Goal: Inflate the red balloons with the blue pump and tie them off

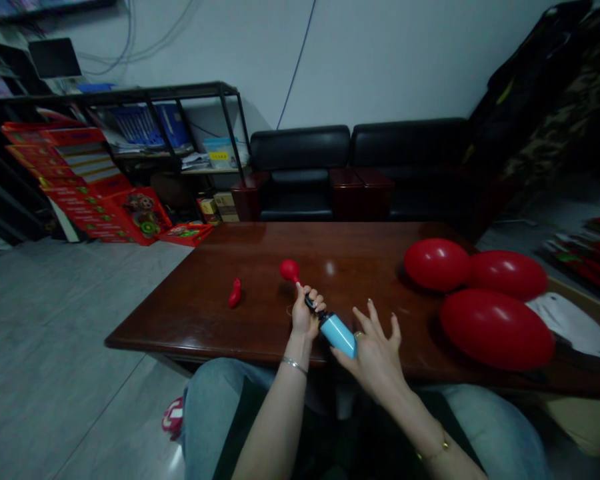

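Note:
A small, partly inflated red balloon (289, 270) sits on the tip of a balloon pump (338, 335) with a light blue barrel and black nozzle end. My left hand (306, 313) is closed around the balloon's neck and the black nozzle end, just above the table. At the pump's lower end is my right hand (377, 357), fingers spread apart and thumb beside the barrel; whether the palm touches the pump I cannot tell. To the left, a limp red balloon (235, 293) lies on the brown table (190, 320).
Three large inflated red balloons, one of them the nearest balloon (497, 329), rest at the table's right side beside a white item (573, 323). Black sofas (303, 150) stand behind the table. Red boxes (95, 187) are stacked at the left by a shelf (210, 170).

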The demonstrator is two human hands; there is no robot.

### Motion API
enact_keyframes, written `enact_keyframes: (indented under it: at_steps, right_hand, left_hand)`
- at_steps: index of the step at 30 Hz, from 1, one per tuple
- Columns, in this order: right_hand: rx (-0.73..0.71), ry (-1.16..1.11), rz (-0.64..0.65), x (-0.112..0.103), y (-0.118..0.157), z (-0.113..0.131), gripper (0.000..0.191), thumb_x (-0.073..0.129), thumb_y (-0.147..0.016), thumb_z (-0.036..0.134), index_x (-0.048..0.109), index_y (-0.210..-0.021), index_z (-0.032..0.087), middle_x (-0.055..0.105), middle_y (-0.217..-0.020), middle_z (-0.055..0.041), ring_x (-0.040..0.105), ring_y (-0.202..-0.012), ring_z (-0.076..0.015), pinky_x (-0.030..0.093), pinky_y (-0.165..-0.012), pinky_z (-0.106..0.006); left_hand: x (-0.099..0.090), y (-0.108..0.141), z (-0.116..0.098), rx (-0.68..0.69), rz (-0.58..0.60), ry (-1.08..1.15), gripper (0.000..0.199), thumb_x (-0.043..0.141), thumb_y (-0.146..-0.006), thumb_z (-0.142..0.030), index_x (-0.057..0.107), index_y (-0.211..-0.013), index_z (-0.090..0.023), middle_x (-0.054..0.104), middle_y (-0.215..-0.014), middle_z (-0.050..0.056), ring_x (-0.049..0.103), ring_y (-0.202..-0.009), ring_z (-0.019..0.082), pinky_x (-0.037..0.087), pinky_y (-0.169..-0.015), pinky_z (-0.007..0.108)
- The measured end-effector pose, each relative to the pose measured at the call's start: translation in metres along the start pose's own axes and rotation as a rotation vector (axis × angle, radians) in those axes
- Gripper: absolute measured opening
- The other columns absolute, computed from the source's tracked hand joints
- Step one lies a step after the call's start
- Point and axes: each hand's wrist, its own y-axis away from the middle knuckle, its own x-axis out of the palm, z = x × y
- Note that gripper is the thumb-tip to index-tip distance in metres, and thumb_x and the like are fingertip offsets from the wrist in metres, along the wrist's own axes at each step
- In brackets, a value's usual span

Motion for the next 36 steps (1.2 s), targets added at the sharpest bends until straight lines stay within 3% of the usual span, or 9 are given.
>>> enact_keyframes:
  at_steps: [5,12,17,21,25,29,36]
  right_hand:
    - [0.029,-0.028,-0.017,0.008,-0.008,0.014,0.036,0.060,-0.082,0.050,0.076,-0.083,0.017,0.054,-0.142,-0.0127,0.026,-0.146,-0.0374,0.003,-0.117,-0.065]
    - [0.006,-0.002,-0.030,0.013,0.030,0.002,0.036,0.059,-0.082,0.052,0.075,-0.086,0.020,0.053,-0.144,-0.0103,0.028,-0.145,-0.0370,0.005,-0.117,-0.065]
    - [0.008,0.051,-0.047,0.008,0.041,-0.010,0.037,0.060,-0.082,0.054,0.075,-0.080,0.020,0.052,-0.145,-0.0099,0.028,-0.145,-0.0366,0.003,-0.117,-0.065]
    - [0.010,0.049,-0.056,0.002,0.020,-0.006,0.036,0.059,-0.083,0.052,0.076,-0.082,0.019,0.051,-0.146,-0.0097,0.025,-0.146,-0.0373,0.002,-0.116,-0.066]
    - [0.014,0.024,-0.043,0.001,-0.004,0.004,0.036,0.060,-0.083,0.051,0.076,-0.081,0.019,0.050,-0.146,-0.0111,0.022,-0.147,-0.0382,0.001,-0.116,-0.066]
    - [-0.008,0.005,-0.055,0.007,-0.006,0.011,0.036,0.061,-0.082,0.051,0.076,-0.080,0.018,0.051,-0.146,-0.0115,0.022,-0.147,-0.0387,0.001,-0.116,-0.066]
    - [-0.021,0.023,-0.048,0.006,0.029,0.000,0.036,0.061,-0.082,0.053,0.075,-0.088,0.021,0.050,-0.147,-0.0085,0.025,-0.146,-0.0372,0.004,-0.117,-0.065]
  left_hand:
    - [-0.004,-0.001,-0.009,0.038,-0.029,-0.046,0.029,0.056,-0.096,-0.035,0.042,-0.076,-0.019,0.030,-0.063,-0.007,0.034,-0.045,0.004,0.028,-0.038,0.013]
    - [-0.006,-0.012,-0.034,0.103,-0.114,-0.063,0.034,0.056,-0.096,-0.038,0.038,-0.073,-0.019,0.029,-0.061,-0.007,0.029,-0.042,0.003,0.022,-0.034,0.012]
    - [-0.006,-0.007,-0.019,0.057,-0.069,-0.038,0.030,0.053,-0.097,-0.035,0.041,-0.075,-0.019,0.031,-0.062,-0.007,0.034,-0.045,0.004,0.027,-0.038,0.013]
    - [-0.001,0.000,0.002,0.011,-0.029,-0.067,0.025,0.056,-0.095,-0.033,0.044,-0.078,-0.019,0.037,-0.066,-0.005,0.038,-0.049,0.005,0.033,-0.043,0.015]
    - [0.001,0.004,0.007,0.026,-0.028,-0.071,0.022,0.057,-0.095,-0.031,0.046,-0.080,-0.019,0.039,-0.066,-0.006,0.042,-0.051,0.006,0.046,-0.059,0.020]
    - [0.000,0.001,-0.007,0.055,-0.091,-0.088,0.028,0.056,-0.095,-0.035,0.045,-0.076,-0.019,0.037,-0.063,-0.008,0.039,-0.047,0.005,0.046,-0.062,0.020]
    - [-0.004,-0.008,-0.036,0.138,-0.136,-0.099,0.031,0.053,-0.097,-0.037,0.042,-0.073,-0.019,0.034,-0.058,-0.008,0.041,-0.045,0.005,0.040,-0.053,0.017]
